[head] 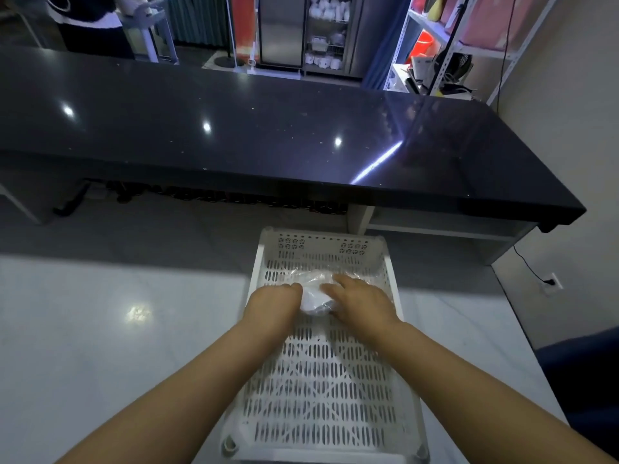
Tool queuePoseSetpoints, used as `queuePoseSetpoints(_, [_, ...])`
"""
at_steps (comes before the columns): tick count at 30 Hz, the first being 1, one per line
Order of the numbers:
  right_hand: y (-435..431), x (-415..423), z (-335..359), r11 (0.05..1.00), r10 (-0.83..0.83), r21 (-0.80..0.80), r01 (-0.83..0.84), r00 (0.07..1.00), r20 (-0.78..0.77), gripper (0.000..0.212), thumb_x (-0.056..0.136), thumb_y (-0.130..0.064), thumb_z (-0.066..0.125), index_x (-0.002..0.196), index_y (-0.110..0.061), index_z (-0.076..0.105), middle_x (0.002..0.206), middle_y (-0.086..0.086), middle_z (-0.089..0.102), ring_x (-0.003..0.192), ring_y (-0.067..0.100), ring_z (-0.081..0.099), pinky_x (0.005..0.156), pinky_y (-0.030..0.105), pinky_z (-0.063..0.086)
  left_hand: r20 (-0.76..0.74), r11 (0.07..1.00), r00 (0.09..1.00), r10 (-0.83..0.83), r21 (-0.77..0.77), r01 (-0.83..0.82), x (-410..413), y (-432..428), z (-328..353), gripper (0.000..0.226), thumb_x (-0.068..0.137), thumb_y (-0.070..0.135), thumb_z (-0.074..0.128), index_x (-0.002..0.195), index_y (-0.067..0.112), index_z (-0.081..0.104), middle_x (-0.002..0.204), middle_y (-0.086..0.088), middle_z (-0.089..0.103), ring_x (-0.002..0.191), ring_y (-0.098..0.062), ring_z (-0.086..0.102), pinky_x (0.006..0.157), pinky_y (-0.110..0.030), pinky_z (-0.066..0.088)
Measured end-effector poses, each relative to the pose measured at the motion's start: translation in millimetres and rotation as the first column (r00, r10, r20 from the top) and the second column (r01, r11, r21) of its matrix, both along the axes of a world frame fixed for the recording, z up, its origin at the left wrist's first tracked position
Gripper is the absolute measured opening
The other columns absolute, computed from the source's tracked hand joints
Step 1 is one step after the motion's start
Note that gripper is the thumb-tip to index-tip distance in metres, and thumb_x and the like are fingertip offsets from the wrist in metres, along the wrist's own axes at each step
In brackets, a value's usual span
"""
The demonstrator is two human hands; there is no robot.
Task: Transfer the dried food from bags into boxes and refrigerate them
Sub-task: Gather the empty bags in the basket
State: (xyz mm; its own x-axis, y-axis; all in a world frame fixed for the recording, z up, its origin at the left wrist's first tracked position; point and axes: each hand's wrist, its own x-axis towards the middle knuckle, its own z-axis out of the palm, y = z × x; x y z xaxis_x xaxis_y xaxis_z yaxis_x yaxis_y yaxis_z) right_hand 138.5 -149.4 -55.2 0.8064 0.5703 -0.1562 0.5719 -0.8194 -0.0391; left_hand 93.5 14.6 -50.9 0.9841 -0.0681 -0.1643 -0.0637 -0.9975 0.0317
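Note:
A white perforated plastic basket (321,380) stands on the pale marble table in front of me. Inside it, toward its far end, lies a clear plastic bag (316,296) with something whitish in it. My left hand (273,304) grips the bag's left side with curled fingers. My right hand (360,301) lies over the bag's right side, fingers bent down onto the plastic. What the bag holds is too blurred to name. No box is in view.
The pale marble table (117,329) stretches left of the basket. Beyond a floor gap runs a long black glossy counter (268,128). A glass-door cabinet (301,31) and white metal shelving (452,45) stand at the back; a person stands far left.

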Motion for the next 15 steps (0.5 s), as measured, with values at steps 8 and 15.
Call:
queuePoseSetpoints(8, [-21, -32, 23, 0.945, -0.127, 0.328, 0.019, 0.942, 0.311, 0.030, 0.080, -0.021, 0.071, 0.110, -0.018, 0.066, 0.093, 0.002, 0.072, 0.065, 0.024, 0.068, 0.047, 0.033, 0.055, 0.385, 0.985, 0.915, -0.119, -0.072, 0.159, -8, -1, 32, 0.026, 0.059, -0.002, 0.072, 0.078, 0.013, 0.064, 0.055, 0.000, 0.062, 0.041, -0.021, 0.056, 0.037, -0.023, 0.031])
queuePoseSetpoints(15, [-82, -88, 54, 0.773, -0.487, 0.589, 0.234, 0.814, 0.315, 0.032, 0.081, -0.031, 0.069, 0.105, -0.010, 0.070, 0.095, 0.008, 0.073, 0.074, 0.024, 0.071, 0.063, 0.026, 0.057, 0.542, 0.892, 0.806, -0.237, -0.207, 0.402, -10, -68, 63, 0.023, 0.066, 0.001, 0.066, 0.085, 0.012, 0.064, 0.061, -0.004, 0.064, 0.047, -0.029, 0.056, 0.039, -0.029, 0.041])
